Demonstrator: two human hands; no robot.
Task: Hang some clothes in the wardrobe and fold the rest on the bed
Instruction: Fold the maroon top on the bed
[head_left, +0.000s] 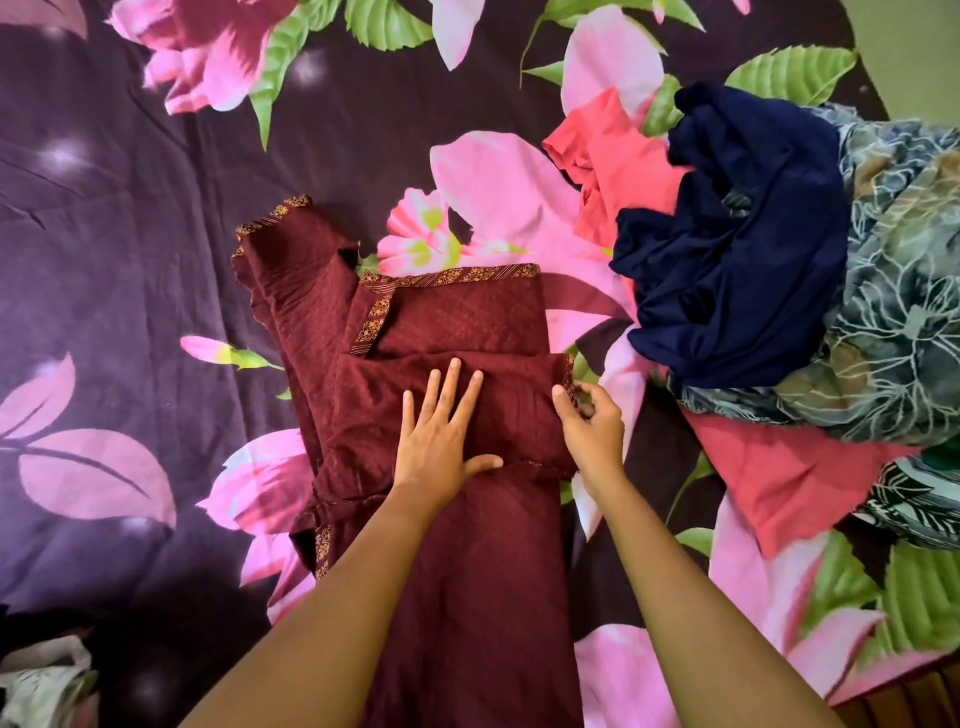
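Left hand (439, 436): flat, fingers spread, pressing maroon garment (457, 332).
Right hand (589, 421): pinching garment's right folded edge.

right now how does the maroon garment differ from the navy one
The maroon garment lies flat, partly folded, on the bedsheet; the navy garment is crumpled atop a teal printed fabric. The maroon garment has gold patterned trim; the navy garment looks plain. The left hand presses the maroon garment and the right hand pinches its edge; no hand touches the navy garment. Both are dark cloth.
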